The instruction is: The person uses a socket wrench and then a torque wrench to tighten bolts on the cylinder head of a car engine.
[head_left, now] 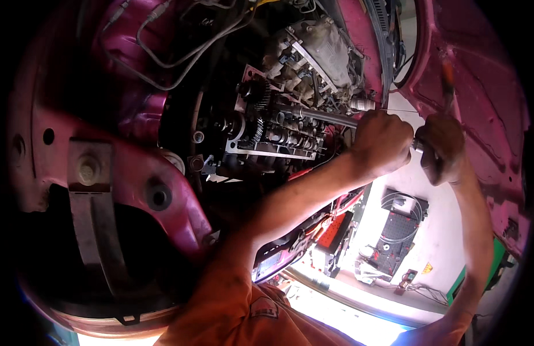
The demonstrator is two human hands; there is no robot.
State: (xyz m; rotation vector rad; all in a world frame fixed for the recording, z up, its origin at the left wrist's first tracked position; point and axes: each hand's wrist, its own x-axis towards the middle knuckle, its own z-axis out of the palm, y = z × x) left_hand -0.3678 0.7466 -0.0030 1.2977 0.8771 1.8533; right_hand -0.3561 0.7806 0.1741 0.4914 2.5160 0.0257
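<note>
My left hand (379, 138) is closed around a long metal bar (319, 115), which reaches leftward into the open engine to the toothed gears (253, 92) and exposed camshafts (290, 137). My right hand (443, 147) is closed on the same bar, just right of the left hand, near its end. A grey engine part (330, 43) with hoses and connectors sits above the bar. Where the bar's far end engages is too dark to make out.
Pink bodywork (128, 167) surrounds the engine bay, with a pink panel (486, 115) at right. Grey cables (192, 52) cross the upper left. A red-and-black box (330, 245), a black case with coiled cable (396, 230) and a green object (492, 262) are at lower right.
</note>
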